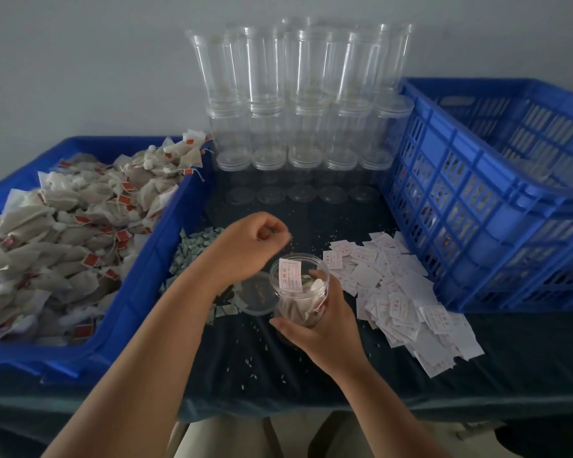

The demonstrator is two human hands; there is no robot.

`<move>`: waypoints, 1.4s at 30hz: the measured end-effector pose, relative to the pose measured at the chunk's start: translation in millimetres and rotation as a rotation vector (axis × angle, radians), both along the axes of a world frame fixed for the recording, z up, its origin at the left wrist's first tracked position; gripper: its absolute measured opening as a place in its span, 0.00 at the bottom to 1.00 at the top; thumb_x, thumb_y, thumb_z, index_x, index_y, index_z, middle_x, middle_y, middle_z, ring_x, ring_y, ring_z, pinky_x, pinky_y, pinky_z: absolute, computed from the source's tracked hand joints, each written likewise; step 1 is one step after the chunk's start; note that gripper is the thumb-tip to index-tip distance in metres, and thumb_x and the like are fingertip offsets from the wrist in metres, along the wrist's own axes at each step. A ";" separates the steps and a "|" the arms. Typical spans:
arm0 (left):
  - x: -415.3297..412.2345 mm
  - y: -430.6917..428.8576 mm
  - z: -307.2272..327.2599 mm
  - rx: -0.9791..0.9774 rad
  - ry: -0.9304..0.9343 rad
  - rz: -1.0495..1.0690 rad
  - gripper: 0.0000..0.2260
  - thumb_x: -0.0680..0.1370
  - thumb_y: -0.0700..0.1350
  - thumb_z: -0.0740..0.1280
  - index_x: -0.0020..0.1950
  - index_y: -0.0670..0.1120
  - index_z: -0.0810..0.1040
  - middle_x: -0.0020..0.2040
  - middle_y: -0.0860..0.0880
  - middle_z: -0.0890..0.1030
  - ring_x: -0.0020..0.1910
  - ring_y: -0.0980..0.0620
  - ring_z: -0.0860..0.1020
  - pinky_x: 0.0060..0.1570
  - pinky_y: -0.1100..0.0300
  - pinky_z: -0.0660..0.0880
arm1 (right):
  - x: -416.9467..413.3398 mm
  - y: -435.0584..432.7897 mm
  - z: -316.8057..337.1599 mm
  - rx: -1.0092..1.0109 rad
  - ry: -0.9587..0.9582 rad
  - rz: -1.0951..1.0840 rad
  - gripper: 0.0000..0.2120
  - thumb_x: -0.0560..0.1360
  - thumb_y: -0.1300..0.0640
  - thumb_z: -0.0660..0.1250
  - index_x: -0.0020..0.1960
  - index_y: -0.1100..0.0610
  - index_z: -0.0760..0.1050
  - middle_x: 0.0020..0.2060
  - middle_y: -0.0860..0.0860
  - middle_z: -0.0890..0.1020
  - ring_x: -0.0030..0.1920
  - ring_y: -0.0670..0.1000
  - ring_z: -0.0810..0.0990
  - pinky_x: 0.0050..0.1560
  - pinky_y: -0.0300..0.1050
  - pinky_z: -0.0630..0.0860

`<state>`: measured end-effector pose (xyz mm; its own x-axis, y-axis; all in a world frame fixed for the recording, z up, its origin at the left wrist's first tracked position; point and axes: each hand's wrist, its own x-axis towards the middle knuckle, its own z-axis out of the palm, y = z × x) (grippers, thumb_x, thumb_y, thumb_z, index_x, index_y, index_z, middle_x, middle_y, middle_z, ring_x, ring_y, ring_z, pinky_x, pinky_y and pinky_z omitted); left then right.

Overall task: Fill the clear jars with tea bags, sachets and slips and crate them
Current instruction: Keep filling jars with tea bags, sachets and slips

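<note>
Desk (311, 375), covered in dark cloth, scattered with small pale grains.

1. Clear jar (306, 294) — upright, uncapped, at centre front of the desk. It holds tea bags in its lower part and one white slip (290, 274) with red print standing against the inner wall at the mouth.
2. Right grip (321, 325) — fingers and thumb wrapped round the jar's lower half from the near right side.
3. Left grip (248, 246) — poised above and just left of the jar mouth, fingers curled inward. Whether it pinches anything cannot be told.
4. Lid (257, 299) — clear and round, lying flat, just left of the jar and partly over the sachets.
5. Green sachets (196, 246) — a loose pile left of centre, partly under the left forearm.
6. Slip pile (404, 299) — white with red print, fanned out to the right of the jar as far as the foot of the crate.
7. Blue tray (146, 259) — far left, heaped with tagged tea bags (63, 226).
8. Blue crate (477, 209) — lattice-walled, far right. Its contents are not legible through the walls.
9. Empty jars (298, 94) — stacked in tiers against the rear wall, with a row of loose lids (301, 193) in front.
</note>
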<state>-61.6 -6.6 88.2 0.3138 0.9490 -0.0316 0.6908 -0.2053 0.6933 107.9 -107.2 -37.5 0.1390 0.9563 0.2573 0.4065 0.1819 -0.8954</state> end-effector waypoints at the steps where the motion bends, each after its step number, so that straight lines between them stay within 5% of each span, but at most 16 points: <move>1: -7.1 1.5 -5.0 0.027 0.015 0.067 0.01 0.84 0.58 0.67 0.55 0.64 0.78 0.55 0.62 0.82 0.49 0.64 0.79 0.49 0.61 0.77 | -0.3 -0.3 0.0 0.005 -0.006 -0.001 0.40 0.64 0.33 0.83 0.67 0.27 0.62 0.61 0.29 0.80 0.57 0.37 0.84 0.50 0.29 0.80; 6: -24.5 -6.5 -58.2 -0.110 0.766 0.063 0.28 0.78 0.67 0.71 0.71 0.50 0.77 0.71 0.46 0.75 0.70 0.44 0.72 0.67 0.47 0.75 | -0.4 0.3 -0.2 0.019 0.001 -0.009 0.42 0.63 0.31 0.83 0.69 0.27 0.62 0.62 0.30 0.80 0.60 0.37 0.83 0.54 0.29 0.78; 8: -24.4 -14.2 -72.0 -0.039 0.795 0.072 0.34 0.74 0.72 0.71 0.72 0.52 0.76 0.75 0.46 0.71 0.75 0.42 0.67 0.72 0.44 0.70 | -0.6 0.8 1.3 0.024 0.008 -0.011 0.42 0.62 0.30 0.82 0.69 0.28 0.63 0.62 0.30 0.80 0.59 0.37 0.83 0.54 0.29 0.78; 11: -23.8 -21.9 -79.7 0.189 0.596 0.151 0.28 0.73 0.66 0.75 0.68 0.55 0.78 0.72 0.49 0.75 0.73 0.43 0.72 0.65 0.47 0.74 | -0.9 -0.1 2.4 0.028 0.013 -0.010 0.42 0.62 0.30 0.83 0.69 0.29 0.63 0.62 0.30 0.79 0.60 0.36 0.83 0.54 0.28 0.77; 13: -22.5 -24.5 -78.1 0.249 0.296 0.248 0.11 0.76 0.60 0.75 0.54 0.58 0.79 0.52 0.57 0.82 0.52 0.52 0.82 0.45 0.55 0.77 | -0.4 -1.8 2.1 0.023 0.022 -0.005 0.43 0.62 0.31 0.83 0.70 0.30 0.63 0.62 0.29 0.78 0.60 0.36 0.82 0.54 0.28 0.77; 15: -20.4 -23.4 -70.6 0.131 0.029 0.325 0.08 0.79 0.59 0.71 0.47 0.57 0.78 0.42 0.57 0.82 0.40 0.57 0.81 0.37 0.58 0.75 | -0.2 -3.3 2.2 0.023 0.031 0.010 0.45 0.62 0.31 0.83 0.71 0.34 0.64 0.62 0.29 0.79 0.60 0.37 0.83 0.54 0.29 0.78; 19: -17.0 -25.3 -55.5 -0.141 -0.445 0.255 0.11 0.77 0.58 0.69 0.53 0.54 0.82 0.50 0.49 0.85 0.48 0.45 0.84 0.49 0.45 0.80 | -2.4 -4.6 8.0 0.045 0.038 0.048 0.43 0.63 0.26 0.81 0.70 0.32 0.64 0.63 0.30 0.79 0.61 0.37 0.82 0.54 0.28 0.77; 22: -16.1 -35.9 -46.7 -0.339 -0.755 0.070 0.32 0.70 0.66 0.79 0.65 0.45 0.81 0.59 0.46 0.86 0.57 0.42 0.86 0.60 0.40 0.82 | -3.7 -3.8 11.2 0.069 0.012 0.053 0.41 0.63 0.25 0.78 0.70 0.31 0.64 0.63 0.30 0.78 0.61 0.37 0.82 0.54 0.26 0.76; 26: -14.9 -44.7 -31.9 -0.011 -0.418 -0.105 0.24 0.75 0.72 0.69 0.69 0.70 0.71 0.66 0.59 0.81 0.64 0.59 0.81 0.59 0.53 0.83 | -3.4 -2.2 9.4 0.061 -0.029 0.076 0.42 0.64 0.28 0.81 0.71 0.28 0.63 0.63 0.31 0.79 0.60 0.37 0.82 0.52 0.26 0.77; 28: -12.4 -47.1 -24.8 0.134 -0.188 -0.220 0.33 0.74 0.76 0.68 0.77 0.75 0.63 0.71 0.67 0.73 0.69 0.67 0.74 0.60 0.61 0.78 | -3.0 -1.9 7.3 0.048 -0.069 0.085 0.42 0.64 0.30 0.83 0.70 0.27 0.63 0.61 0.31 0.80 0.58 0.36 0.83 0.50 0.26 0.77; 32: 2.5 -55.0 -17.6 0.303 0.248 -0.336 0.43 0.69 0.82 0.65 0.81 0.69 0.58 0.71 0.67 0.65 0.72 0.64 0.66 0.69 0.54 0.71 | -2.4 1.0 -1.0 0.026 -0.069 0.081 0.36 0.66 0.38 0.83 0.67 0.31 0.68 0.57 0.34 0.83 0.53 0.39 0.85 0.44 0.37 0.82; 42: 39.4 -79.3 -17.5 0.335 0.625 -0.091 0.39 0.77 0.73 0.65 0.80 0.54 0.58 0.72 0.45 0.68 0.70 0.42 0.71 0.63 0.48 0.77 | -4.2 1.1 -1.2 -0.010 -0.032 0.073 0.36 0.69 0.38 0.80 0.71 0.29 0.67 0.58 0.32 0.83 0.55 0.37 0.84 0.44 0.39 0.81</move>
